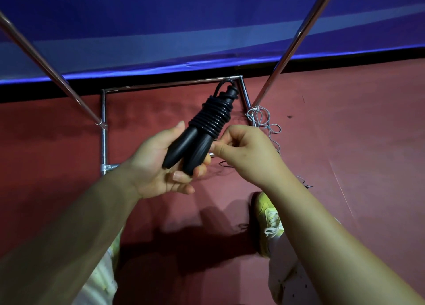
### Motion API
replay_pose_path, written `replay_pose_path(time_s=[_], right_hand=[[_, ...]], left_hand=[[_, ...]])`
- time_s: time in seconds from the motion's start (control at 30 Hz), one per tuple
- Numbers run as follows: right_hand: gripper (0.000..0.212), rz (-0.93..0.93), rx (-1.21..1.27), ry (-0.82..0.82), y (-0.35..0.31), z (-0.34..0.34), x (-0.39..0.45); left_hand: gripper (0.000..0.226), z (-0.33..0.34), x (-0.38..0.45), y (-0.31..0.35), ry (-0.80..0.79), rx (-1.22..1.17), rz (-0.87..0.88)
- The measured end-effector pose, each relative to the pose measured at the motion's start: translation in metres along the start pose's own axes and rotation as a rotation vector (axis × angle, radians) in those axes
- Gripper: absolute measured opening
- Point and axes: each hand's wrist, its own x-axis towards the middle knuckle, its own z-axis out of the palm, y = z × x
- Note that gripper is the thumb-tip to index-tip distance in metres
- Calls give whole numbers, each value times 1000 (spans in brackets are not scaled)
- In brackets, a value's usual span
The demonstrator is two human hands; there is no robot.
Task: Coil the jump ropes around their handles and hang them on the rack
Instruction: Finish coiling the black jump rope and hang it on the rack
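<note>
Left hand (158,166) closed round both black handles (186,148), pressed side by side so the coils cannot slip; grip firm, fingers wrapped under. Black rope (210,118) wound tight round the upper handles, a small loop free at the top, likely for hanging. Right hand (243,153) pinched shut at the lowest turn, seemingly tucking the rope end, though the end itself is hidden. Bundle held above the red floor (345,132), between the rack (285,52) poles. A grey rope (264,123) lies loose by the rack foot, uncoiled
</note>
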Motion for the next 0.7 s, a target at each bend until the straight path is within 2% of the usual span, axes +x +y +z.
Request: replay_pose_path(time_s=[0.2,0.33,0.4,0.43,0.57,0.7], right_hand=[[16,59,215,-271,-7,-7,-5],[13,103,308,-294,-4,-3,-6],[4,138,370,-288,-4,1,-6],[6,159,384,-275,-3,5,-5],[21,188,404,-209,-4,15,-4],[15,68,462,-217,-5,16,-3]], left_hand=[[66,-4,-2,4,185,164,82],[60,-1,3,0,408,370,178],[51,-2,6,-3,480,464,215],[44,-3,8,-4,492,499,224],[27,-4,6,-3,342,440,181],[51,-7,3,-2,204,326,199]])
